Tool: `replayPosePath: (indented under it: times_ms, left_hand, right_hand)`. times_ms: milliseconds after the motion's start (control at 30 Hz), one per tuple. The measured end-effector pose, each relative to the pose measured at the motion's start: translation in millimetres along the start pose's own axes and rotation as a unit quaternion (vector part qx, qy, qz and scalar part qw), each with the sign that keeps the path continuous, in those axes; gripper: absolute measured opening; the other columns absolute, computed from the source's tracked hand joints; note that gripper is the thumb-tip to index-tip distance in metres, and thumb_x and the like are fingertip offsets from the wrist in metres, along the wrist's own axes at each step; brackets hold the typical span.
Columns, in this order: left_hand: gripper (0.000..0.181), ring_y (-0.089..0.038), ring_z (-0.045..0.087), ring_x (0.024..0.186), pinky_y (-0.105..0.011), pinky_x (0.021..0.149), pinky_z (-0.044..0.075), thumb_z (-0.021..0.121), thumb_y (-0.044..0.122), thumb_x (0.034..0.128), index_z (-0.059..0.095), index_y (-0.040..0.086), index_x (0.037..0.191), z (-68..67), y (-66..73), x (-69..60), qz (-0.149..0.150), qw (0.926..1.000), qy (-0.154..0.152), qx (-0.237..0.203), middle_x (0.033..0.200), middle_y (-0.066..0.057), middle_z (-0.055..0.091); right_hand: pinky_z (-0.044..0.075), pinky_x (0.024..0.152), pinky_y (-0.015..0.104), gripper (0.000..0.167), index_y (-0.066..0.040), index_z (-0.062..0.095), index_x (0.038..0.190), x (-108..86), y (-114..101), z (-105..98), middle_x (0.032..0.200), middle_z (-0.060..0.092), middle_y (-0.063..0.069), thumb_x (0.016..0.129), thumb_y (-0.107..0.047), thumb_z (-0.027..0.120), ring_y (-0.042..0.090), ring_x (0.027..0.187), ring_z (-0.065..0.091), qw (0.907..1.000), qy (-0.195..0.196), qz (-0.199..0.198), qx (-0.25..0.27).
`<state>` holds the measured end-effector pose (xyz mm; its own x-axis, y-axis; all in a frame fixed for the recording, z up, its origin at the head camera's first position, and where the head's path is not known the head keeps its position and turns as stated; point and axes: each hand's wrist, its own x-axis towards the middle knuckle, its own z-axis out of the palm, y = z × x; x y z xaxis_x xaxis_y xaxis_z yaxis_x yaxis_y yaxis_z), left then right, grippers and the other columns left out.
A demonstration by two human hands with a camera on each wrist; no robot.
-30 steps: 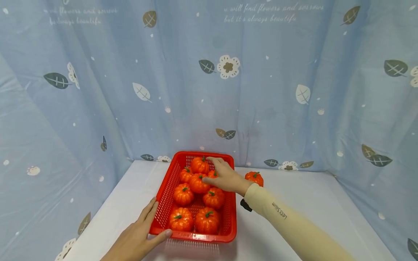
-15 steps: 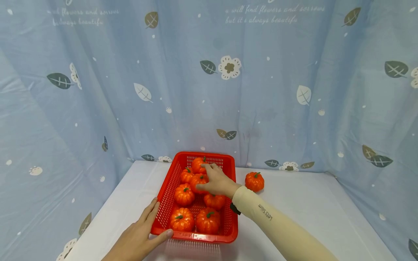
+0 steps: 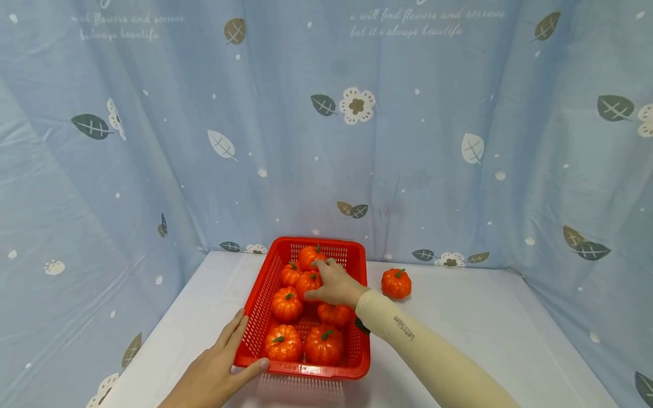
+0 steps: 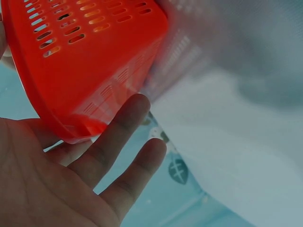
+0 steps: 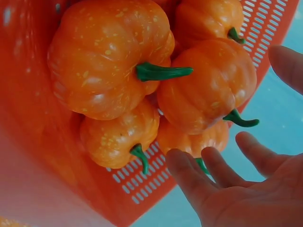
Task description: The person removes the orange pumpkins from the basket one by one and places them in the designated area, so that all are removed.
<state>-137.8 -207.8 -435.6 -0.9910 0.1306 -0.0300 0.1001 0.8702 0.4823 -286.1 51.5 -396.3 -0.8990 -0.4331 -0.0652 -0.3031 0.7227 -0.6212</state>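
Note:
A red plastic basket (image 3: pixel 316 371) with slotted walls stands on the white table and holds several orange toy pumpkins (image 3: pixel 287 304) with green stems. My left hand (image 3: pixel 209 368) rests at the basket's near left corner, thumb on the front rim and fingers fairly straight along the outer side. Reaching over the right wall, my right hand (image 3: pixel 336 286) hovers above the heap, nearest a middle pumpkin (image 3: pixel 308 285) and the rear one (image 3: pixel 309 258). In the right wrist view its fingers are spread near the pumpkins (image 5: pixel 208 87), gripping none; contact is unclear. The hand hides part of the heap.
One more pumpkin (image 3: pixel 396 284) sits on the white table (image 3: pixel 459 328), right of the basket. A blue patterned curtain (image 3: pixel 285 141) hangs behind the table and along both sides.
My right hand has moved slightly left and down over the basket, uncovering the pumpkin on the table. The left hand and the basket stay in place.

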Motion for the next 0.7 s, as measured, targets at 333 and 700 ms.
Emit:
replayPosePath:
  times_ms: [333, 700]
  left_hand:
    - [0.110, -0.040, 0.055, 0.127, -0.061, 0.089, 0.053, 0.060, 0.077, 0.0842, 0.022, 0.009, 0.162, -1.9, 2.2, -0.5, -0.006, 0.9999, -0.008, -0.008, 0.167, -0.008, 0.020]
    - [0.109, -0.038, 0.055, 0.125, -0.060, 0.086, 0.055, 0.060, 0.076, 0.0843, 0.023, 0.010, 0.162, -0.3, 0.7, 1.0, -0.005, 0.9999, -0.001, -0.010, 0.167, -0.009, 0.021]
  right_hand:
    - [0.048, 0.099, 0.044, 0.059, -0.009, 0.055, 0.137, 7.8, 0.5, 7.7, 0.136, 0.048, 0.014, 0.089, -0.031, 0.080, 0.029, 0.122, 0.051, 0.9998, -0.015, -0.001, -0.012]
    - [0.049, 0.098, 0.042, 0.058, -0.009, 0.049, 0.138, 10.8, -0.2, 10.1, 0.137, 0.048, 0.015, 0.091, -0.023, 0.079, 0.028, 0.115, 0.055, 0.9997, -0.019, 0.003, -0.014]
